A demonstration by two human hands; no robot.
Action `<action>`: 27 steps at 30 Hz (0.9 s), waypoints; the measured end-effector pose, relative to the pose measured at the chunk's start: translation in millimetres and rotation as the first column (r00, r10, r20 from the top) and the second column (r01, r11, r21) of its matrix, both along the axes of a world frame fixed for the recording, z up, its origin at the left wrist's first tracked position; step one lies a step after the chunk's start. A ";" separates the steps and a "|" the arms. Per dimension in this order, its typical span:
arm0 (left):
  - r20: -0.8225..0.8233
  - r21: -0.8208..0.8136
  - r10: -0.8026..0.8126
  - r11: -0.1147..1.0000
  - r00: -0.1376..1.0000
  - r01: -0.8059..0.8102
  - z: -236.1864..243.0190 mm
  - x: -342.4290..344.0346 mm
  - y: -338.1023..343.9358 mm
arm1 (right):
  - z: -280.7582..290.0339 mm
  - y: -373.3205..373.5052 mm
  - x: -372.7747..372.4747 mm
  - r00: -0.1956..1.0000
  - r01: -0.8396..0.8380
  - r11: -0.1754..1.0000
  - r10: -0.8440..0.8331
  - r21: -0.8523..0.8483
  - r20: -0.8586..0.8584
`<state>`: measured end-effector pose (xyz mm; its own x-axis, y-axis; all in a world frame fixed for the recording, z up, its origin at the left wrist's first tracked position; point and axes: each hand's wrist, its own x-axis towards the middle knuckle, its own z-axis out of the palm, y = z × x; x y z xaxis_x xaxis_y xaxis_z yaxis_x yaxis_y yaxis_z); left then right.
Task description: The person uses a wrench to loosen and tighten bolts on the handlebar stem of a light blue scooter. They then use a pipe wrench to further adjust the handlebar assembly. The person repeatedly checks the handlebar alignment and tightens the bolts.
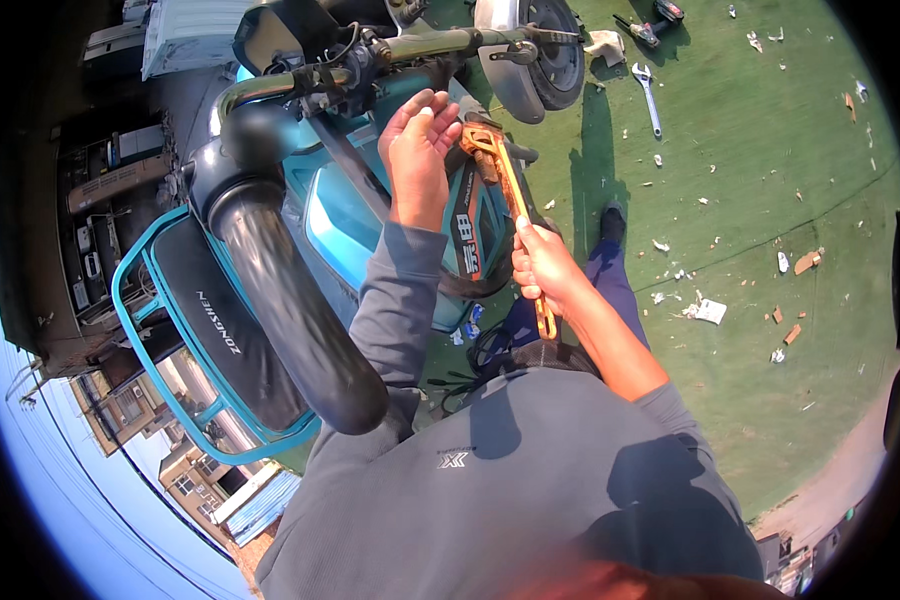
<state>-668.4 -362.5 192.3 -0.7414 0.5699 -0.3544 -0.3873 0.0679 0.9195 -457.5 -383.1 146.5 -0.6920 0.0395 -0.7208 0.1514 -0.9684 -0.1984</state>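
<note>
My right hand [545, 258] is wrapped around the handle of an orange pipe wrench [510, 180]. The wrench slants up and away, its jaw end against a dark part at the side of a teal electric tricycle [345, 215]. Just left of that jaw, my left hand [418, 160] is raised with half-curled fingers apart, and I see nothing in it. What the jaws grip is too small to make out.
A black seat [225, 315] in a teal frame stands on the left, near the chrome handlebar [430, 45]. On the green ground lie an adjustable wrench [650, 100], a cordless power tool [650, 30] and scattered scraps. A wheel [553, 55] is at the top.
</note>
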 end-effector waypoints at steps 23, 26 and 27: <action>0.060 0.445 -0.333 0.853 0.941 0.273 211.4 82.4 -77.6 | 43.6 7.1 -85.9 0.976 -0.055 0.982 0.091 0.180 -0.197; 0.061 0.429 -0.344 0.857 0.937 0.287 214.3 81.1 -77.1 | 20.8 -0.1 -68.4 0.984 -0.068 0.979 0.097 0.190 -0.150; 0.066 0.433 -0.348 0.854 0.935 0.287 213.0 80.1 -77.6 | 14.4 -5.4 -63.6 0.992 -0.024 0.986 0.044 0.166 -0.118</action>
